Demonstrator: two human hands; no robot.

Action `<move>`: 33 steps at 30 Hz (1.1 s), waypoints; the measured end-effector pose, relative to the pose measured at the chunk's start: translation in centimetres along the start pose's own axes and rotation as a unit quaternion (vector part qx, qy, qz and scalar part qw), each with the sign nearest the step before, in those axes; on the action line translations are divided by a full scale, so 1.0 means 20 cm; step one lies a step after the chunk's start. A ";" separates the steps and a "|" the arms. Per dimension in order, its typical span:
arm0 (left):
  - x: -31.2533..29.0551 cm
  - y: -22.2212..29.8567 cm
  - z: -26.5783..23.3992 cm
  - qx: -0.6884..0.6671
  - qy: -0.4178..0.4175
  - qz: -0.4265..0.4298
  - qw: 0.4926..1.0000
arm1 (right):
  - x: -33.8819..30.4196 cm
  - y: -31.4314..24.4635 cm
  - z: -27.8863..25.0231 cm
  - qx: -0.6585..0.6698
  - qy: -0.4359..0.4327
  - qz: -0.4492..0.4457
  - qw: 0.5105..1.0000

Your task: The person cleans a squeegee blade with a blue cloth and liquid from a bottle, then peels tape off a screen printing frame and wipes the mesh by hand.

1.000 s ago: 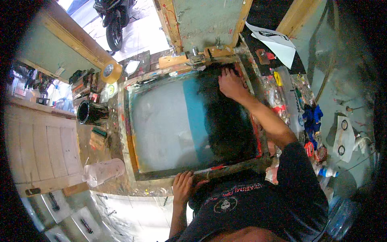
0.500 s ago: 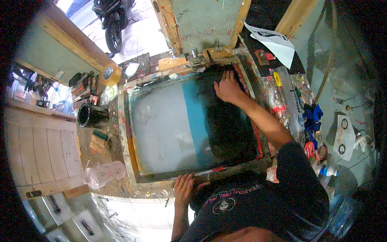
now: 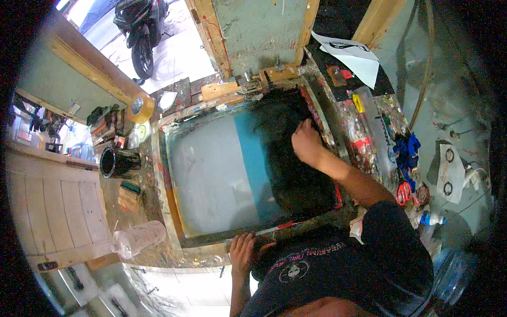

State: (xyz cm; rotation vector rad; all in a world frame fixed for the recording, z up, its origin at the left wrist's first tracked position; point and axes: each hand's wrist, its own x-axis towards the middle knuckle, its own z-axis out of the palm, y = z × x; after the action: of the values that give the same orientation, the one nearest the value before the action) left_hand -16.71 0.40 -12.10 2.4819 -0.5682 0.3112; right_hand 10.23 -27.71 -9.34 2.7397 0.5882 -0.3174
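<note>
A wooden-framed printing screen (image 3: 208, 169) lies on the worktable. Its mesh is pale grey on the left, with a teal strip in the middle and a dark, blackened area on the right. Over that dark part is my right hand (image 3: 308, 143), its fingers curled together near the frame's right bar; whatever they may hold is too small or hidden to name. My left hand (image 3: 242, 253) grips the near bar of the frame, fingers bent over its edge and thumb to the right.
Left of the screen are a tape roll (image 3: 141, 109), a black-stained can (image 3: 120, 162) and a clear plastic bottle (image 3: 139, 239) on its side. Hinge clamps (image 3: 251, 86) sit at the far bar. To the right are red-handled scissors (image 3: 404, 193), a blue cloth (image 3: 406, 150) and printed paper (image 3: 351, 55).
My right hand has come nearer to me along the dark mesh, and its fingers went from stretched out to curled. My left hand stays on the near bar. The view has shifted slightly.
</note>
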 end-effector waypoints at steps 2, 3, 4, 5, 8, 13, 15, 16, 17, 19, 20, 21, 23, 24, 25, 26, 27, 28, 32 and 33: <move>0.00 0.00 0.01 -0.003 0.007 0.007 1.000 | 0.02 0.03 0.10 0.005 0.139 0.032 0.990; 0.00 0.00 0.01 -0.003 0.011 0.009 1.000 | 0.04 0.04 0.16 0.019 0.254 0.060 0.965; 0.02 0.01 0.00 -0.010 0.011 -0.002 1.000 | 0.12 0.16 0.17 0.004 0.291 -0.013 0.957; 0.04 0.03 -0.01 -0.021 0.008 -0.010 1.000 | 0.18 0.25 0.19 -0.011 0.323 -0.082 0.943; 0.01 -0.01 0.01 -0.019 0.014 0.001 1.000 | 0.45 0.33 0.19 0.037 0.230 -0.003 0.972; 0.01 0.01 -0.02 0.009 -0.004 -0.010 1.000 | 0.37 0.17 0.12 0.012 0.310 0.045 0.950; -0.08 -0.07 0.06 0.000 0.001 0.025 1.000 | 0.34 0.19 0.16 -0.044 0.326 0.047 0.943; -0.08 -0.06 0.06 -0.002 0.006 0.022 1.000 | 0.35 0.22 0.20 -0.066 0.318 0.035 0.945; -0.07 -0.04 0.05 -0.003 0.011 0.019 1.000 | 0.36 0.24 0.25 -0.088 0.310 0.022 0.946; -0.05 -0.03 0.04 -0.003 0.017 0.014 1.000 | 0.41 0.23 0.15 -0.016 0.213 0.034 0.976; -0.05 -0.04 0.03 -0.005 0.014 0.011 1.000 | 0.45 0.21 0.10 0.020 0.163 0.039 0.986; -0.04 -0.03 0.04 -0.010 0.011 0.012 1.000 | 0.50 0.20 0.10 0.067 0.195 0.022 0.978; -0.02 -0.01 0.03 -0.021 0.005 0.007 1.000 | 0.60 0.12 0.15 0.166 0.253 -0.012 0.953; -0.02 0.00 0.02 -0.022 0.004 -0.001 1.000 | 0.62 0.06 0.13 0.188 0.291 -0.048 0.937; -0.02 0.00 0.01 -0.023 0.008 -0.005 1.000 | 0.61 -0.01 0.09 0.209 0.328 -0.082 0.918; -0.02 0.01 0.01 -0.025 0.011 -0.007 1.000 | 0.59 -0.04 0.05 0.229 0.363 -0.115 0.896; -0.02 0.01 0.00 -0.027 0.015 -0.009 0.999 | 0.57 -0.02 0.01 0.199 0.310 -0.072 0.927; -0.01 0.01 -0.01 -0.021 0.011 -0.006 1.000 | 0.53 0.04 -0.01 0.167 0.254 -0.029 0.952; 0.00 0.01 -0.01 -0.003 0.006 0.009 1.000 | 0.47 0.04 0.00 0.129 0.231 0.039 0.964; 0.00 0.00 0.00 -0.001 0.008 0.017 1.000 | 0.47 0.00 -0.03 0.115 0.228 0.028 0.966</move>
State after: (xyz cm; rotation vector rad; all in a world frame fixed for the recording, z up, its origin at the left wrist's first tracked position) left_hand -16.81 0.37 -12.14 2.4685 -0.6032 0.3431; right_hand 18.65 -24.20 -11.45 3.0668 0.6150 0.2886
